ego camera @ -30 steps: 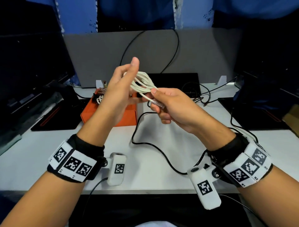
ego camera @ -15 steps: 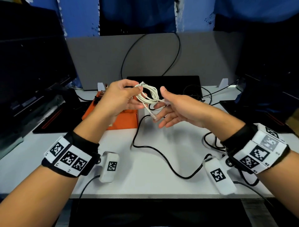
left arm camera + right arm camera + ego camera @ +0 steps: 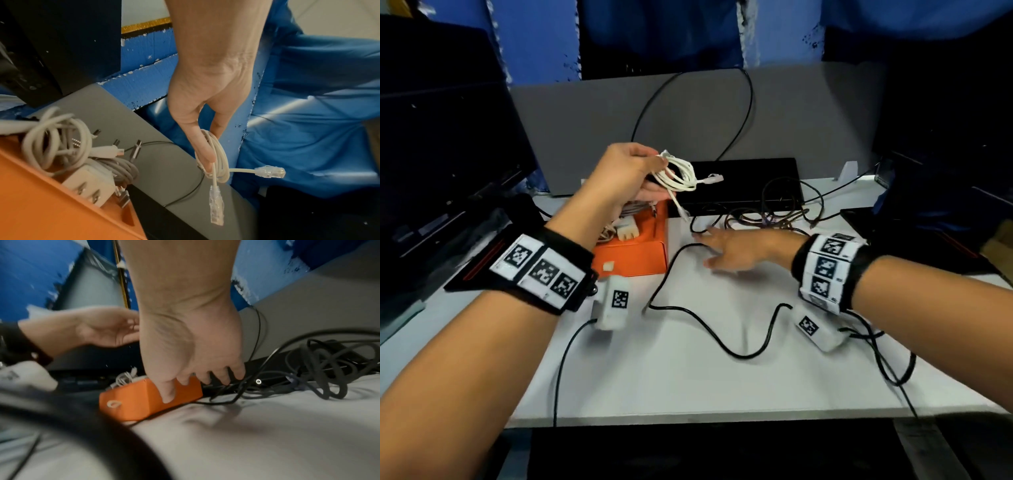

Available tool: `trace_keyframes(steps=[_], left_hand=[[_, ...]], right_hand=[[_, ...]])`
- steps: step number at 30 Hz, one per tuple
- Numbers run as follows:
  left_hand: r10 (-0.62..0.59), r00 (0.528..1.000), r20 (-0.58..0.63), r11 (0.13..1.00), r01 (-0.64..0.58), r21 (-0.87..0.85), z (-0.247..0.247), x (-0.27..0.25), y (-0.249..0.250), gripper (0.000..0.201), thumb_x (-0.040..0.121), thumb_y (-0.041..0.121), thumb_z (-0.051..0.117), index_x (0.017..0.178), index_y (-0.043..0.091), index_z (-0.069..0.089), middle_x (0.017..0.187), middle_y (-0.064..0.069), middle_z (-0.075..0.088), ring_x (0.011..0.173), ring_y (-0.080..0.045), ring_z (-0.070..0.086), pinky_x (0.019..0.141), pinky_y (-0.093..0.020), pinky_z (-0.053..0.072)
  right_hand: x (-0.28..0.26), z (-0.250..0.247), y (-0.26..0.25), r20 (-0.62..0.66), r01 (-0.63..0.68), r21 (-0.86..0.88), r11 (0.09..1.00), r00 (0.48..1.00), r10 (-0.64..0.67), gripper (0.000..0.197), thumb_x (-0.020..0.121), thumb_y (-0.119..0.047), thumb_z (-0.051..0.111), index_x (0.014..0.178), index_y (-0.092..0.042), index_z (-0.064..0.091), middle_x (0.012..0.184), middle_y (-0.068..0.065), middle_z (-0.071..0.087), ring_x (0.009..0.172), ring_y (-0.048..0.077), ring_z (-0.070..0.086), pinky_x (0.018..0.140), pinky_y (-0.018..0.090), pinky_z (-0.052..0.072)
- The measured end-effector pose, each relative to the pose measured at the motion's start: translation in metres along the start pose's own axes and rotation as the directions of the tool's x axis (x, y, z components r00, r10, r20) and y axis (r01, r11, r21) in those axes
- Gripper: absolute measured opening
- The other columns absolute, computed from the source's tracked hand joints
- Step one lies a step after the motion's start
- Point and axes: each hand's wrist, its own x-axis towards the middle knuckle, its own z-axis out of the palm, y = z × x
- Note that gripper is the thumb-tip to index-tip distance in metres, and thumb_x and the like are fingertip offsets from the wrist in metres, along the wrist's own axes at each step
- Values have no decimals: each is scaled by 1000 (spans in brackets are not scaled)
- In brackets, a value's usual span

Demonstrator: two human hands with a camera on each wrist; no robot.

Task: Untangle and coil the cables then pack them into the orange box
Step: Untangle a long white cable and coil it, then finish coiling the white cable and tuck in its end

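Above the orange box [image 3: 635, 251], the left hand [image 3: 619, 178] pinches the coiled white cable [image 3: 676, 173].
The right hand [image 3: 736, 251] lies flat with fingers spread, touching a black cable [image 3: 688, 315] beside the box's right edge; bare table [image 3: 688, 387] lies nearer.

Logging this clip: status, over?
Left hand pinches coiled white network cable above open orange box. Right hand open, reaching tangled black cables. Nothing blocking.

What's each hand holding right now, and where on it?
Left hand pinches the coiled white cable at the top of its loops, both plugs dangling free. Right hand holds nothing, fingers spread above the black cables.
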Motion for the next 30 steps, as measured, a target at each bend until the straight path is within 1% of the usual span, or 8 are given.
trace_keyframes(steps=[2,8,12,15,18,22,26,30], left_hand=[[-14,1000,23,1000,14,18,8,11,1,21,98,8,66,116,0,61,75,-6,76,63,-26,75,61,-30,63],[-94,993,66,995,91,47,22,37,-9,16,97,3,63,112,-2,62,126,-29,62,74,-37,77,65,-33,63],[-151,985,82,988,153,-11,29,47,-18,30,96,2,64,123,-9,57,110,-27,70,79,-40,77,67,-37,64],[-195,976,96,980,197,-14,37,51,-23,24,97,1,62,118,-9,59,99,-25,74,80,-40,76,67,-39,64],[-223,969,104,975,222,20,50,55,-25,14,97,-1,59,108,-9,60,102,-28,73,81,-42,76,66,-43,65],[-228,972,63,972,223,69,62,65,-23,15,97,-2,57,109,-10,60,95,-26,71,73,-39,76,61,-43,64],[-254,965,59,947,236,217,72,77,-25,9,99,-3,54,92,-6,58,83,-22,68,71,-35,73,62,-46,63],[-289,953,87,884,231,406,81,83,-30,11,101,-4,49,98,-7,58,88,-24,67,73,-33,71,66,-45,62]], right_hand=[[15,6,2,94,-40,-112,993,994,51,70,109,-56,31,165,-36,-5,174,3,-9,159,33,13,128,47,12],[15,7,69,99,-278,-62,958,954,284,73,102,-72,13,165,-37,0,174,-5,-5,161,25,1,129,52,-2],[-10,0,101,2,-447,-178,877,891,455,74,105,-66,25,159,-17,35,168,6,32,153,30,31,124,46,26],[-11,-7,90,-187,-431,-293,853,901,391,57,105,-49,41,145,-11,52,148,13,55,133,36,54,107,46,44],[5,-7,72,-315,-264,-224,938,931,187,59,104,-41,46,158,-23,35,162,10,37,141,37,45,108,51,44],[30,-1,72,-99,-148,-162,976,986,133,68,107,-52,36,166,-33,6,174,3,-3,158,35,16,125,53,22],[33,3,97,-33,-308,-205,929,951,308,69,107,-59,24,166,-24,15,173,6,12,158,32,19,127,50,19],[21,3,117,-22,-374,-280,884,923,383,73,105,-63,27,163,-19,26,170,6,24,155,32,27,124,51,26]])
